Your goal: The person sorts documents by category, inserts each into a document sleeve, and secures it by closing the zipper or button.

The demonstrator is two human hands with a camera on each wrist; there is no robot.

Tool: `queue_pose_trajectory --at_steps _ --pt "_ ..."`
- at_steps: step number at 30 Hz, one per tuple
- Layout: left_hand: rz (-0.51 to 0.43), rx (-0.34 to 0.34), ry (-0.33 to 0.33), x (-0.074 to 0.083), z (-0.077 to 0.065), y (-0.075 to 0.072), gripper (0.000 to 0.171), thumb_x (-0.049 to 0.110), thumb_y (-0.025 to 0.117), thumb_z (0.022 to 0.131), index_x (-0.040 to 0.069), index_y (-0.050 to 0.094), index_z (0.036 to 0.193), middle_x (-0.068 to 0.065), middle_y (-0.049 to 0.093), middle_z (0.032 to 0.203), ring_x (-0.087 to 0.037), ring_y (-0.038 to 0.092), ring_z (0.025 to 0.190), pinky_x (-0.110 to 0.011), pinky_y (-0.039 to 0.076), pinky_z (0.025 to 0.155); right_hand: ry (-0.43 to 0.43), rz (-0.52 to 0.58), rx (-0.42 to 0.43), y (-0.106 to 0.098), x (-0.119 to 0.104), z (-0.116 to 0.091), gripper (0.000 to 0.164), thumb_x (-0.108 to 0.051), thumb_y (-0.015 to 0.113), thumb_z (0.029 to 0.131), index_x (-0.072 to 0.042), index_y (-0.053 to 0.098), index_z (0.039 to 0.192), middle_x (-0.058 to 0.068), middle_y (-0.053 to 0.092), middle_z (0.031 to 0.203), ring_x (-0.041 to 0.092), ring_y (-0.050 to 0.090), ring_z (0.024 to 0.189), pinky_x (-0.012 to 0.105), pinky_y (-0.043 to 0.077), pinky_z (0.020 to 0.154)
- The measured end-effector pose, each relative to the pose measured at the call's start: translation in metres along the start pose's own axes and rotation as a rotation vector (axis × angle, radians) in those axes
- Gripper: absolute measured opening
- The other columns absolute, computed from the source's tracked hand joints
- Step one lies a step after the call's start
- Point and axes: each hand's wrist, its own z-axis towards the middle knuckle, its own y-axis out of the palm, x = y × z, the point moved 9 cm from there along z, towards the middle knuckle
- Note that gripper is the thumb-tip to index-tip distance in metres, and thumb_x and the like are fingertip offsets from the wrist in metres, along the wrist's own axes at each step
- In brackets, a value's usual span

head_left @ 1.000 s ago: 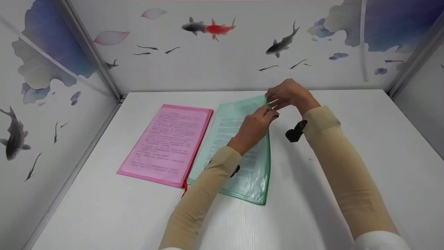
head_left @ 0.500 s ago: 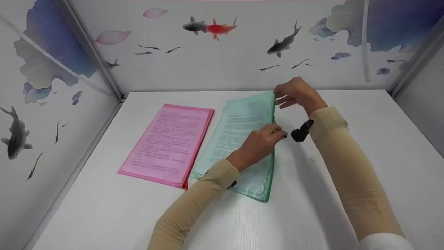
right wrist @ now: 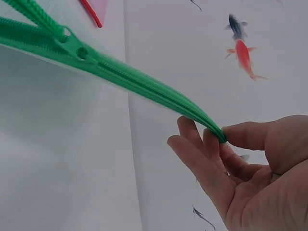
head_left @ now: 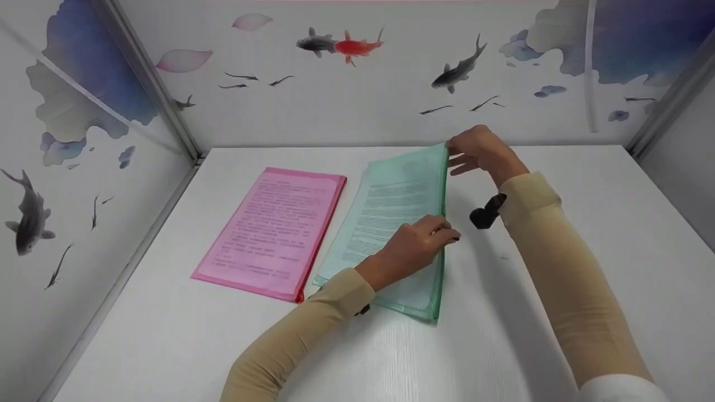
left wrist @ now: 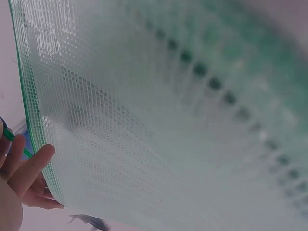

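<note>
A translucent green zip file pouch (head_left: pixel 396 195) with printed sheets inside is tilted, its zipper edge raised off the white table. My right hand (head_left: pixel 483 149) pinches the far corner of that edge between thumb and fingers, as the right wrist view confirms. My left hand (head_left: pixel 408 248), fingers curled, is at the same edge nearer the front. In the left wrist view, fingers of the left hand (left wrist: pixel 21 180) hold a green pull cord (left wrist: pixel 8 135). The right wrist view shows the zipper (right wrist: pixel 149 91), its slider (right wrist: pixel 74 47) and the cord (right wrist: pixel 38 13) running off upper left.
Left of the green pouch, a pink zip pouch (head_left: pixel 273 229) with a printed sheet lies flat on the white table (head_left: pixel 184 340). Panels painted with fish (head_left: pixel 357 47) enclose the back and sides. A black wrist device (head_left: pixel 485 215) hangs below the right cuff.
My left hand has slid from beside the right hand toward the front along the zipper edge. The right hand and the pouch corner have shifted slightly to the right and up.
</note>
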Motion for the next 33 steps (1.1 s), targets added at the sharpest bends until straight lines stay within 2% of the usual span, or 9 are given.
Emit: queue_pose_trajectory --at_steps 2,5,8,12,18,23,29,33 --pt "-0.013 -0.013 0.004 0.002 -0.003 0.000 0.016 0.014 0.058 0.102 0.009 0.073 0.107 -0.004 0.068 0.100 -0.011 0.069 0.094 -0.016 0.058 0.078 -0.001 0.004 0.006 -0.001 0.000 0.000 0.043 -0.020 0.047 0.105 0.004 0.048 0.140 0.014 0.059 0.126 0.028 0.068 0.114 0.039 0.060 0.090" --pt "-0.027 -0.022 0.007 0.005 -0.006 -0.002 0.017 0.014 0.058 0.102 0.009 0.072 0.108 -0.004 0.068 0.101 -0.011 0.069 0.094 -0.016 0.058 0.079 -0.002 0.012 0.007 -0.001 0.001 0.000 0.042 -0.020 0.047 0.105 0.004 0.049 0.139 0.012 0.060 0.121 0.026 0.069 0.109 0.039 0.060 0.090" --pt "-0.031 -0.019 0.016 0.009 -0.010 -0.005 0.017 0.014 0.058 0.102 0.009 0.072 0.108 -0.005 0.068 0.101 -0.011 0.069 0.094 -0.016 0.058 0.080 0.001 0.025 0.005 -0.002 0.001 0.000 0.040 -0.020 0.047 0.105 0.004 0.050 0.137 0.011 0.060 0.120 0.024 0.070 0.103 0.040 0.060 0.091" --pt "-0.033 -0.011 0.041 0.016 -0.014 -0.011 0.017 0.015 0.057 0.103 0.009 0.072 0.108 -0.004 0.068 0.100 -0.011 0.068 0.094 -0.015 0.058 0.079 0.007 0.041 0.008 -0.003 0.001 0.001 0.039 -0.019 0.047 0.105 0.004 0.051 0.136 0.011 0.060 0.119 0.025 0.070 0.105 0.042 0.059 0.093" --pt "-0.003 0.012 0.077 0.029 -0.022 -0.020 0.015 0.016 0.058 0.102 0.012 0.072 0.105 -0.001 0.068 0.097 -0.010 0.067 0.092 -0.014 0.056 0.068 0.015 0.051 0.014 -0.007 0.002 0.002 0.040 -0.019 0.047 0.105 0.004 0.051 0.138 0.010 0.059 0.118 0.027 0.068 0.110 0.042 0.058 0.095" --pt "0.045 0.026 0.121 0.039 -0.032 -0.024 0.013 0.014 0.060 0.101 0.014 0.072 0.101 0.002 0.067 0.097 -0.010 0.065 0.093 -0.011 0.054 0.061 -0.001 0.034 0.004 -0.008 0.003 0.003 0.041 -0.018 0.044 0.106 0.006 0.049 0.138 0.008 0.061 0.115 0.021 0.070 0.097 0.040 0.060 0.092" --pt "0.065 -0.001 0.147 0.048 -0.043 -0.029 0.012 0.011 0.061 0.099 0.015 0.072 0.102 0.001 0.067 0.099 -0.011 0.064 0.097 -0.013 0.056 0.066 -0.017 0.050 0.005 -0.008 0.004 0.003 0.040 -0.017 0.044 0.106 0.007 0.049 0.137 0.007 0.061 0.110 0.017 0.071 0.088 0.041 0.059 0.093" --pt "0.105 -0.030 0.181 0.058 -0.047 -0.034 0.016 0.008 0.061 0.099 0.016 0.073 0.104 0.002 0.069 0.099 -0.012 0.064 0.098 -0.016 0.058 0.076 -0.023 0.069 0.002 -0.009 0.004 0.002 0.039 -0.017 0.045 0.105 0.007 0.049 0.136 0.008 0.061 0.112 0.016 0.071 0.085 0.043 0.058 0.094"
